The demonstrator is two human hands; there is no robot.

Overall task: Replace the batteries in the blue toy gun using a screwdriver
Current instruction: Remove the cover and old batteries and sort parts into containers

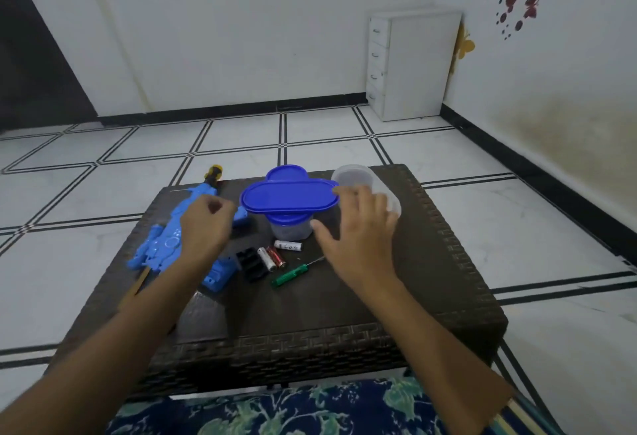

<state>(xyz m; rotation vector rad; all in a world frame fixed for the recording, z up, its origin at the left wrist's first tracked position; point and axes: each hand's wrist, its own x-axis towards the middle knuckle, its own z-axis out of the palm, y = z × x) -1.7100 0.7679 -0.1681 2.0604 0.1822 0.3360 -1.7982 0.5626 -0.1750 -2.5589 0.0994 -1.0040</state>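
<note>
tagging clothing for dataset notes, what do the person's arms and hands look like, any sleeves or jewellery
The left forearm and right forearm are bare, no sleeves over them. The left hand and right hand wear no gloves, and no watch, bracelet or ring shows. A striped cloth edge sits by the right elbow; whether it is a sleeve cannot be told.

Blue-lidded containers (pixel 289 200) stand just behind the batteries (pixel 275 257)

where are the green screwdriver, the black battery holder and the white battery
green screwdriver (pixel 289 276), head view, on its green handle
black battery holder (pixel 252 264), head view, middle of its ribbed top
white battery (pixel 288 246), head view, middle of its body
</note>
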